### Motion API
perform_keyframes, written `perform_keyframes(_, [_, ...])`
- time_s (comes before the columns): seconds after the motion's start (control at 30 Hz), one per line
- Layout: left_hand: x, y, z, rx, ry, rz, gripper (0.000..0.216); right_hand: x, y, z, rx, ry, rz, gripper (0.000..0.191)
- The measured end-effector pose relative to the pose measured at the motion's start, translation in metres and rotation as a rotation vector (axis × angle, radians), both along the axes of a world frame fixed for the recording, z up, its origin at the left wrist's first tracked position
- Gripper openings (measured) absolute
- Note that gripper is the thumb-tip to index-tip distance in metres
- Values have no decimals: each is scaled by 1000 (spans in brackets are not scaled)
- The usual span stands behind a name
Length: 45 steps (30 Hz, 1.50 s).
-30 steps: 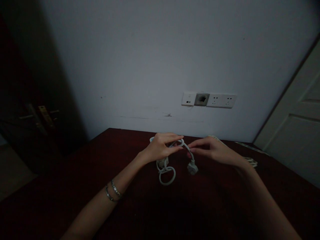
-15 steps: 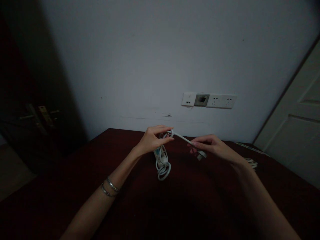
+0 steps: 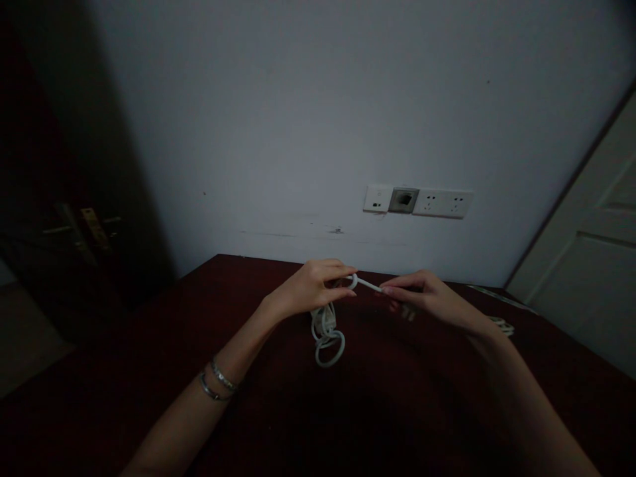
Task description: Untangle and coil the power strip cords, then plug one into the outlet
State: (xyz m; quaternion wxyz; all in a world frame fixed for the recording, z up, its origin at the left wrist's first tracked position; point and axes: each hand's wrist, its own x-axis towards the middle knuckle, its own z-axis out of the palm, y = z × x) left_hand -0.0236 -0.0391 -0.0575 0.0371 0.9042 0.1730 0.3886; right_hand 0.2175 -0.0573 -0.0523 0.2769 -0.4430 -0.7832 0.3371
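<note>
My left hand (image 3: 320, 286) is closed on a loop of white power cord (image 3: 330, 358), its thumb and fingers around the coil. A short straight length of the cord runs across to my right hand (image 3: 422, 297), which pinches it close to the plug (image 3: 408, 313). The plug's prongs hang blurred below my right fingers. Under my left hand is a pale power strip (image 3: 325, 320), partly hidden by that hand and by the hanging loops of cord.
A dark red table (image 3: 238, 424) spans the front. Another coiled white cable (image 3: 503, 325) lies by my right wrist. Wall sockets (image 3: 442, 203) sit above the table's back edge. A white door (image 3: 596, 285) stands at right, and a dark door with a handle (image 3: 94, 228) at left.
My left hand has moved right and slightly down, closer to my right hand. The stretch of cord between them is shorter, and the plug has shifted slightly right.
</note>
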Motion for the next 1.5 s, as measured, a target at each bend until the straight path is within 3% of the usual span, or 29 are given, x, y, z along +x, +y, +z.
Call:
perform_keyframes(0.13, [-4, 4, -1, -2, 65, 31, 37, -2, -8, 6, -28, -14, -32, 41])
perform_keyframes(0.27, [-3, 7, -3, -28, 97, 18, 36, -6, -12, 9, -8, -61, 28, 41])
perform_keyframes(0.67, [26, -7, -20, 13, 98, 63, 34, -14, 3, -5, 56, -67, 138, 38])
perform_keyframes(0.87, [15, 3, -14, -198, 96, 18, 50, -13, 11, -9, 80, -18, 147, 35])
perform_keyframes(1.03, [9, 7, -10, -333, 42, 133, 28, -10, 15, -13, 63, 23, 125, 36])
perform_keyframes(1.13, [14, 7, -13, -427, 8, 197, 32, -13, 16, -15, 64, 25, 128, 35])
perform_keyframes(1.33, [21, 9, -18, -655, 28, 87, 36, -17, 11, -13, 35, 41, 94, 33])
perform_keyframes(1.5, [17, 8, -17, -790, -3, -12, 37, -15, 13, -15, 23, 208, 78, 30])
